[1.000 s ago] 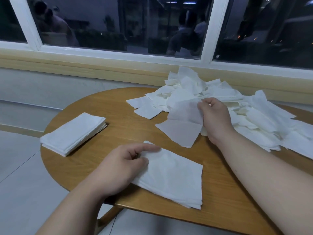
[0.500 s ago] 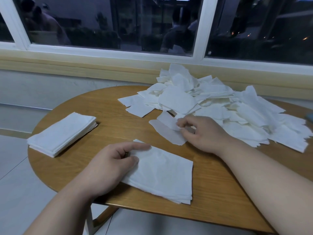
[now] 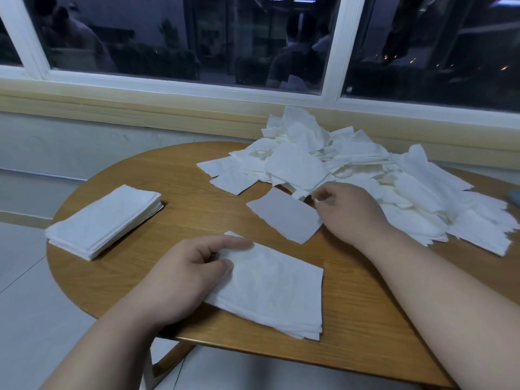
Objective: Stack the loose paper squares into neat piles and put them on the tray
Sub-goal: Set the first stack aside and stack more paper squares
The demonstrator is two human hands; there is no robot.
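A heap of loose white paper squares (image 3: pixel 351 170) covers the far right of the round wooden table (image 3: pixel 183 187). One single square (image 3: pixel 284 218) lies flat just in front of the heap. My right hand (image 3: pixel 349 215) has curled fingers and pinches that square at its far right corner. Near the front edge lies a squared pile of paper (image 3: pixel 275 288). My left hand (image 3: pixel 183 280) holds its left end, thumb on top and forefinger along the far edge. A second neat pile (image 3: pixel 104 220) sits at the table's left. No tray is in view.
The table stands against a low wall under a window sill (image 3: pixel 168 108), with dark glass above. Pale floor tiles (image 3: pixel 28 305) lie to the left and in front. A small bluish object (image 3: pixel 513 197) peeks in at the right edge.
My right hand has drawn a single square out of the heap and laid it flat on the table in front. My left hand stays on the near pile.
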